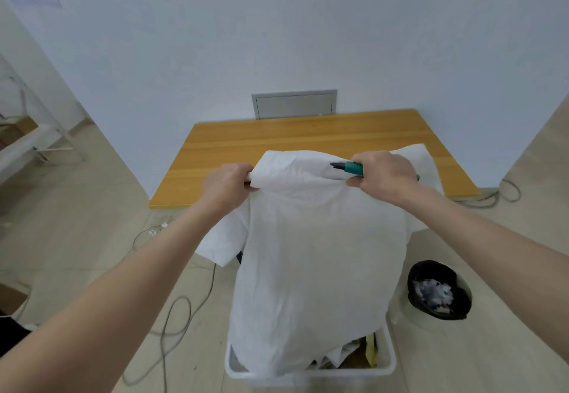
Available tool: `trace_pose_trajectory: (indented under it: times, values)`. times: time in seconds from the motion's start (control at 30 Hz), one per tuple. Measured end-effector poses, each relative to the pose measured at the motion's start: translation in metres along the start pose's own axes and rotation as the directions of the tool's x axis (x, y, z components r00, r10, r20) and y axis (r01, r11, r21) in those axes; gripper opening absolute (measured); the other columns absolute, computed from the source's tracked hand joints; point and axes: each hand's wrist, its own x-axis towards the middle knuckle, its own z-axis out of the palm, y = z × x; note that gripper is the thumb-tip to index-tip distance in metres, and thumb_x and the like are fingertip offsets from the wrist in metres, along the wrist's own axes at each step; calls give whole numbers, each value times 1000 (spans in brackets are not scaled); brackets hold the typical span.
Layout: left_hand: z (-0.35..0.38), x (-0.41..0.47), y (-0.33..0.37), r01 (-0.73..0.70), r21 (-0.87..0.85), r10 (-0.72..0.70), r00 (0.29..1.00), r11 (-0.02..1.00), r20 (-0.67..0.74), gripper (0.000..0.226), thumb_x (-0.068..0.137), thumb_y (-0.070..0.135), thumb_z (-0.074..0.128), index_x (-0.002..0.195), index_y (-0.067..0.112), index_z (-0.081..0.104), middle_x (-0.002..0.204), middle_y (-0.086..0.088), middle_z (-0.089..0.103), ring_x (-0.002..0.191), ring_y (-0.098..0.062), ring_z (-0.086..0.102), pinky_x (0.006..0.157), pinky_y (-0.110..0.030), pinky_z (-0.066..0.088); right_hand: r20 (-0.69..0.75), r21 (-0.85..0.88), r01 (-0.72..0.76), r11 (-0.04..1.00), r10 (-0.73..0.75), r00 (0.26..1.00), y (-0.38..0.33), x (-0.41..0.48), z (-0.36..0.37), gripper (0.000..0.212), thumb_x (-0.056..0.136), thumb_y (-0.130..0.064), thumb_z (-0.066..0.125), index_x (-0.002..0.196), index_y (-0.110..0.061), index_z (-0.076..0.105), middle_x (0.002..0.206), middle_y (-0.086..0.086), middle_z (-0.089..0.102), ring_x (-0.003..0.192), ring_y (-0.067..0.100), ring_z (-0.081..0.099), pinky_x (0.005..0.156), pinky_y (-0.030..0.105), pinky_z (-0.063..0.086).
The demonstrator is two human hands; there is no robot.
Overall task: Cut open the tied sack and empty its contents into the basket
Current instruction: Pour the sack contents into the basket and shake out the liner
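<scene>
Emptying judged in hand. Sack (320,254) is held inverted at centre frame, mouth in basket (390,358) at bottom. Corners are gripped by curled fingers: left hand (228,186) alone, right hand (381,174) with cutter (348,167). Shaking is called for next.

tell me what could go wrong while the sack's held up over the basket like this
1. The right hand grips the sack together with a green-handled cutter, its dark tip pointing toward the left hand; a slip might nick fingers.
2. The sack hides most of the basket, so falling items could miss the rim unseen.
3. Cables lie on the floor left of the basket; a step there could snag them.
</scene>
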Motion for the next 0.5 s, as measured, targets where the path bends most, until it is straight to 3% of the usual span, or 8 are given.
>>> trace_pose_trajectory:
  times: [0.23,0.33,0.5]
  values:
    - [-1,2,1,-5,-18,4,999,1000,-44,10,86,20,57,90,14,63,86,-4,66,78,-27,57,59,-34,40,-16,31,-13,999,13,1000,1,5,1,12,89,-34,62,88,-24,56,85,-2,57,79,25,51,64,31,36]
    - [-2,2,3,3,21,-2,998,1000,-57,10,86,20,56,91,13,63,84,-3,64,75,-26,54,53,-30,34,-6,33,-18,999,18,1000,2,8,-1,10,90,-33,61,90,-24,57,89,0,59,80,25,49,65,32,35]
    - [-1,7,2,34,-34,-37,997,999,-71,10,85,21,58,86,12,61,82,-6,65,75,-28,55,55,-31,34,3,79,-28,996,28,1000,6,13,1,14,92,-34,59,83,-28,49,87,-3,56,81,24,50,65,31,34]
